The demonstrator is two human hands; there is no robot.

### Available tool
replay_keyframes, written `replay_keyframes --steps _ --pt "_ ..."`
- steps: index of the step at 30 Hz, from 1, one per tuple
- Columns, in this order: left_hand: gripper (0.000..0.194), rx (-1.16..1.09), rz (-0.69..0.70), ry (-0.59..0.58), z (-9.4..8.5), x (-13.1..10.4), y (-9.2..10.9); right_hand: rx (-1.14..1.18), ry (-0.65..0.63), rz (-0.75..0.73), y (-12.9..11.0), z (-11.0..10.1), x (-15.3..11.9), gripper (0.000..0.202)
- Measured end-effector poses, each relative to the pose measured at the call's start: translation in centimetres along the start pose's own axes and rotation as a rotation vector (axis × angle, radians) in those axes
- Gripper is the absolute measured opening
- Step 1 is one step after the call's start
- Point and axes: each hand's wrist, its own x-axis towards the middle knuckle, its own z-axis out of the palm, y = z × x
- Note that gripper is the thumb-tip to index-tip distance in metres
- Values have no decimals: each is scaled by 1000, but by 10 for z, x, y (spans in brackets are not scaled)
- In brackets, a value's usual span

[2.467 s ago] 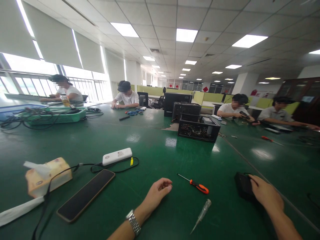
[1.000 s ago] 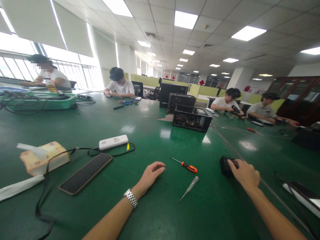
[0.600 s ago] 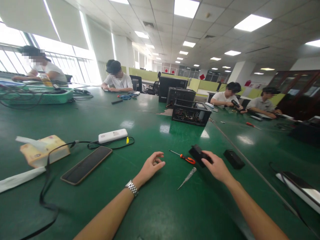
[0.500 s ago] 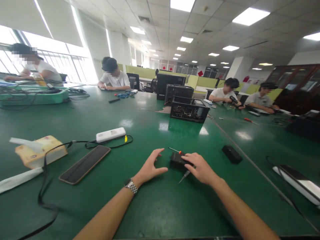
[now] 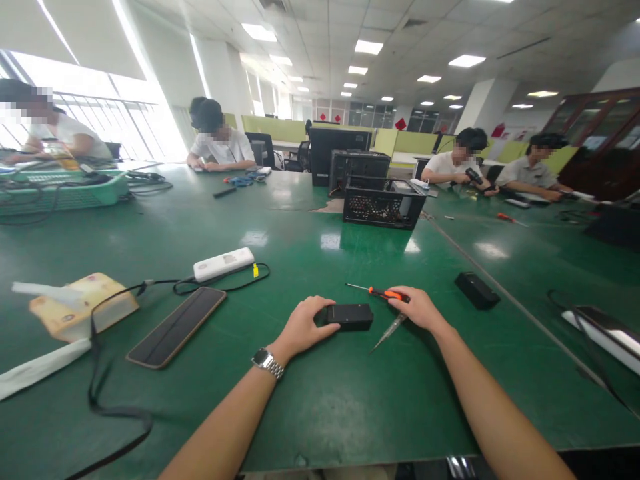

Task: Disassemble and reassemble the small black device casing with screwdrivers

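Observation:
My left hand (image 5: 307, 325) is closed on the left end of a small black rectangular box (image 5: 353, 317), thumb in front and fingers behind. The box lies on the green table. To its right, the fingers of my right hand (image 5: 419, 309) are curled over the handle of an orange and black screwdriver (image 5: 384, 293), whose thin shaft points left behind the box. Under the same hand a second screwdriver with a clear handle (image 5: 393, 327) shows, its tip slanting toward the front left. Whether the fingers grip that one too is hidden. A metal-band watch (image 5: 269, 362) circles my left wrist.
Another black box (image 5: 477, 291) lies on the right. Leftward are a phone (image 5: 177, 327), a white power strip (image 5: 223, 264) with a black cable, and a tissue pack (image 5: 84, 307). An open black computer case (image 5: 384, 205) stands farther back. Several people sit around the table.
My right hand has left the black box and moved right onto the screwdriver. My left hand has moved right and closed on the box. The view has shifted slightly.

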Motion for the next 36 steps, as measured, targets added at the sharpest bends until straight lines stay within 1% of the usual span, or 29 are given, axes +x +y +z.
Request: replay_keyframes --steps 3,5,7,8,10,13,15,17,19,23,27,30,32,36 --pt "36 -8 20 11 0 2 2 136 152 46 -8 -14 18 40" --pt "35 -24 18 20 1 2 2 212 262 47 -23 -29 36 41" --pt "35 -40 3 28 1 1 2 281 315 20 -44 -43 51 39" --pt "36 -48 -7 34 1 0 1 312 310 0 -56 -48 56 37" --pt "38 -60 -24 41 0 -1 1 359 245 -39 -80 -51 60 33" --pt "36 -68 -26 30 -1 -2 2 381 109 -69 -107 -40 55 28" --pt "36 -64 -27 21 -2 -2 3 314 65 -80 -118 -32 50 24" --pt "35 -59 -33 22 -3 -1 2 207 46 -93 -124 -28 47 22" --pt "35 -61 -36 22 -3 -1 2 131 25 -100 -126 -29 46 23" --pt "33 -78 -34 12 -4 -1 1 99 -8 -92 -122 -33 45 24" --pt "34 -77 -31 20 -5 -1 3 79 -41 -102 -117 -30 47 25" --pt "35 -72 -40 12 -5 -1 3 45 -43 -120 -118 -30 46 25" --pt "37 -75 -40 4 -5 -2 2 -17 -42 -143 -121 -30 44 26" --pt "36 -71 -27 -8 -5 -2 1 -195 25 -204 -133 -32 37 39"
